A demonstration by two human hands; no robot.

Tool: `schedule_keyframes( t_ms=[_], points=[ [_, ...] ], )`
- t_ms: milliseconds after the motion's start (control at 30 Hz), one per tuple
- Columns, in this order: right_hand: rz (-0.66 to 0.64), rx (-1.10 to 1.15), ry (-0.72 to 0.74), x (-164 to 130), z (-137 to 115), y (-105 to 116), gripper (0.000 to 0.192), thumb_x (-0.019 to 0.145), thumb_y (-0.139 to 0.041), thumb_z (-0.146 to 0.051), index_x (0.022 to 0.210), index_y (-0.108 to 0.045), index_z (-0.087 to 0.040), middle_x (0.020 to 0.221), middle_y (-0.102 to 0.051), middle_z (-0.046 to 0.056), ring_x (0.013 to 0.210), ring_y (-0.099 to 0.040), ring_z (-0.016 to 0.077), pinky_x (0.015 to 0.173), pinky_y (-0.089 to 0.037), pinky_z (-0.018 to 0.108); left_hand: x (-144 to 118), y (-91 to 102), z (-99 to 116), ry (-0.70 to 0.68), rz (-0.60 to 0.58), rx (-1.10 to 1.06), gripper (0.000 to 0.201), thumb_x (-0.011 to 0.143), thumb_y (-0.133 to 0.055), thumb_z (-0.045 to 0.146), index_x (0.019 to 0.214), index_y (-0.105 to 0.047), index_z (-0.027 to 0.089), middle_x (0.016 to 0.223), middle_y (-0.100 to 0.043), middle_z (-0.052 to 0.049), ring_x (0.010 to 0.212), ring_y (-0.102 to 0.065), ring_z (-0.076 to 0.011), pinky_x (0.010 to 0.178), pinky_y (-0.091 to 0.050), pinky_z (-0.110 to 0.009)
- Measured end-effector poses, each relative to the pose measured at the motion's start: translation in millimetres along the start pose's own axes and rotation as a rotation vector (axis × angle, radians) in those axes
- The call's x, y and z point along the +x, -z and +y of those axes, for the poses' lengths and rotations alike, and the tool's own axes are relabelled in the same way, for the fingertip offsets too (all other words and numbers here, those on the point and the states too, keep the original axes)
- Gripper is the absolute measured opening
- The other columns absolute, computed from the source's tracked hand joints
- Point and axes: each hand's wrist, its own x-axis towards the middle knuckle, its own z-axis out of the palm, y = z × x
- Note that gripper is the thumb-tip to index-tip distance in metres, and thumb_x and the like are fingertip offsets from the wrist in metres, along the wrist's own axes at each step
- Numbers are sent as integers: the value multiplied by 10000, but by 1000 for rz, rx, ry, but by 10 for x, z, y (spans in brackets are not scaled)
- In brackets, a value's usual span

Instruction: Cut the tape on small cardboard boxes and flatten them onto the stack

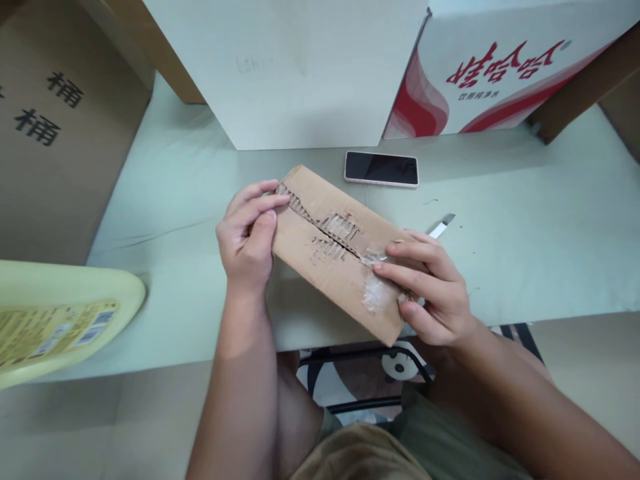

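Observation:
A brown cardboard box, its top torn along the middle seam with the corrugation showing, is held tilted above the front of the table. Scraps of clear tape cling near its right end. My left hand grips the left end, thumb and fingers closed on the edge. At the right end, my right hand has its fingers on the taped seam and its thumb near the torn corner. Beyond that hand lies a utility knife, its blade out and part of its handle hidden behind the fingers.
A phone lies flat on the pale green table, before a large white box and a red-and-white water carton. A big brown carton stands left. A yellow-green bottle juts in at the lower left.

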Motion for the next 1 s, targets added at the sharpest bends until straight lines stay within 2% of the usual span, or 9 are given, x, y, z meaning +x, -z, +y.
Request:
schedule_keyframes(
  t_ms=[267, 400, 500, 667, 733, 867, 1000],
  points=[
    [-16, -52, -11, 9, -11, 10, 411, 972, -544, -338, 1329, -735, -266, 1252, -680, 118, 1140, -669, 299, 1072, -546, 541, -10, -12, 2, -62, 13, 26, 180, 902, -690, 274, 919, -867, 304, 1127, -799, -27, 1129, -727, -255, 1092, -566, -468],
    [9, -26, 16, -8, 14, -16, 465, 981, -524, -367, 1400, -698, -268, 1266, -679, 125, 1144, -674, 312, 1065, -553, 561, -43, -5, 111, -110, 96, 117, 163, 923, -716, 336, 1022, -845, 318, 1173, -762, -37, 1150, -701, -252, 1037, -571, -437],
    [32, 2, 36, -11, 36, -28, 528, 998, -509, -402, 1489, -630, -248, 1257, -684, 136, 1141, -683, 314, 1059, -563, 554, -76, -16, 221, -226, 113, 166, 204, 934, -687, 338, 1068, -837, 310, 1157, -744, -46, 1135, -686, -259, 1013, -560, -467],
    [57, 48, 17, 13, 24, -30, 547, 1034, -464, -432, 1534, -551, -229, 1228, -693, 138, 1133, -691, 303, 1088, -558, 536, -138, -73, 321, -250, -8, 207, 192, 971, -656, 377, 1030, -837, 356, 1137, -736, -43, 1144, -668, -285, 1117, -507, -515],
    [69, 74, -1, 6, 20, -26, 526, 1038, -459, -449, 1507, -560, -231, 1230, -688, 133, 1143, -686, 304, 1089, -559, 532, -162, -93, 346, -315, -57, 231, 202, 989, -635, 355, 1051, -828, 352, 1150, -742, -52, 1169, -647, -302, 1121, -501, -542],
    [93, 99, -73, -58, 44, -39, 494, 1032, -450, -444, 1482, -555, -268, 1335, -627, 128, 1238, -647, 316, 1060, -575, 510, -202, -118, 416, -423, -77, 276, 245, 989, -603, 324, 1111, -815, 346, 1153, -755, -61, 1221, -618, -324, 1150, -474, -581],
    [189, 84, -170, -125, 85, -75, 528, 1000, -482, -423, 1517, -478, -317, 1462, -558, 114, 1361, -583, 339, 1092, -547, 540, -233, -145, 471, -360, -163, 281, 288, 978, -603, 401, 1168, -814, 350, 1248, -750, -74, 1322, -571, -375, 1249, -359, -642]
  ],
)
